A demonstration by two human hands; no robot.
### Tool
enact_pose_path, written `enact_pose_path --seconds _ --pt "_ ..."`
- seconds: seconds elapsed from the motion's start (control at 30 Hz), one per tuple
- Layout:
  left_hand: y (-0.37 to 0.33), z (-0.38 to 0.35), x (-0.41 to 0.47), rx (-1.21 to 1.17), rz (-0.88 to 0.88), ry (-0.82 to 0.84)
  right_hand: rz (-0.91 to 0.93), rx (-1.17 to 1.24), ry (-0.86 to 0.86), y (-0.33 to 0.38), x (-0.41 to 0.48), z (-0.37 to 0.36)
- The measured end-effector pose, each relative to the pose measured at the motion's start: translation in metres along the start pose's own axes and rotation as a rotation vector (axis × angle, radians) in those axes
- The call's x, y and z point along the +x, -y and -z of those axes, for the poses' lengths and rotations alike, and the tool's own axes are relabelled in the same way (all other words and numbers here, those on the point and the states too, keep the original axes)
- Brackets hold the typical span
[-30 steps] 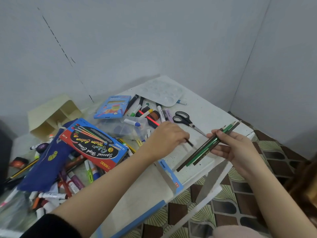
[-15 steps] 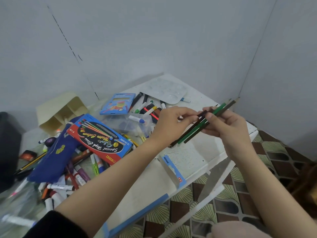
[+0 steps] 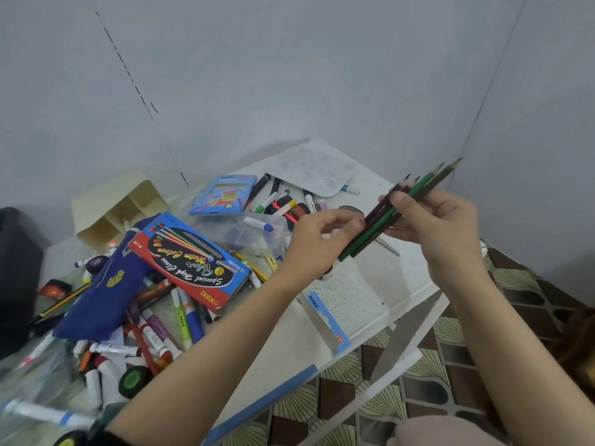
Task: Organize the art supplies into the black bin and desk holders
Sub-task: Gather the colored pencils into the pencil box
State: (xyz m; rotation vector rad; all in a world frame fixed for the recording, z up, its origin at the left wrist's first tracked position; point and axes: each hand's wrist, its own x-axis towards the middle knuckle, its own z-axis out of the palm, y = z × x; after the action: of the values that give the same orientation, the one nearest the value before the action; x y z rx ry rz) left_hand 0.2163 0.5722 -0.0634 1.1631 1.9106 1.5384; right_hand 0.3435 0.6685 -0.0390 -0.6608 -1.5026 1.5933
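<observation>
Right hand (image 3: 441, 230) holds pencils (image 3: 384, 218); red box (image 3: 190, 259) reads NIKKI, seemingly "Water Colours".

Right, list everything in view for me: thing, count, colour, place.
coloured pencils: several, green and dark, held up at right
water colour box: one, red and blue, on the left pile
neon box: one, blue, behind it
palette: one, white, far corner
desk holder: one, cream, far left
pouch: one, dark blue, left
markers: many, mixed, scattered left
scissors: one, black handles, behind the hands
black bin: one, left edge
table: one, white
left hand: pinches the pencils
right hand: grips the pencils
</observation>
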Motion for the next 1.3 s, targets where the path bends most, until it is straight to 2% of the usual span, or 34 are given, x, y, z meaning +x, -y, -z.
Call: enact_pose_path --seconds 0.1,0.2,0.27,0.33,0.47,0.57,0.67,1.0,1.17,1.3 --pt "0.005 0.009 -0.005 -0.234 0.226 -0.140 -0.108 0.167 -0.092 -0.002 0.004 0.000" --pt "0.012 0.017 -0.008 -0.678 0.412 -0.217 -0.199 0.287 -0.082 -0.009 0.000 -0.010" --pt "0.012 0.019 -0.011 -0.887 0.454 -0.245 -0.240 0.331 -0.054 -0.017 -0.006 -0.020" --pt "0.010 0.020 -0.013 -0.940 0.456 -0.270 -0.269 0.364 -0.049 -0.024 -0.010 -0.028" --pt "0.000 0.026 -0.020 -0.649 0.489 -0.235 -0.290 0.387 -0.058 -0.033 -0.011 -0.037" --pt "0.000 0.032 -0.029 -0.495 0.498 -0.021 -0.293 0.395 -0.030 -0.035 -0.012 -0.041" --pt "0.004 0.039 -0.036 -0.456 0.504 0.109 -0.298 0.401 0.007 -0.037 -0.012 -0.044" --pt "0.015 0.061 -0.052 -0.432 0.515 0.177 -0.382 0.474 0.187 -0.042 -0.010 -0.057" --pt "0.024 0.098 -0.074 -0.369 0.496 0.162 -0.496 0.276 0.503 -0.041 -0.003 -0.048" --pt "0.032 0.120 -0.101 -0.191 0.495 0.182 -0.567 0.066 0.830 -0.041 0.002 -0.043"
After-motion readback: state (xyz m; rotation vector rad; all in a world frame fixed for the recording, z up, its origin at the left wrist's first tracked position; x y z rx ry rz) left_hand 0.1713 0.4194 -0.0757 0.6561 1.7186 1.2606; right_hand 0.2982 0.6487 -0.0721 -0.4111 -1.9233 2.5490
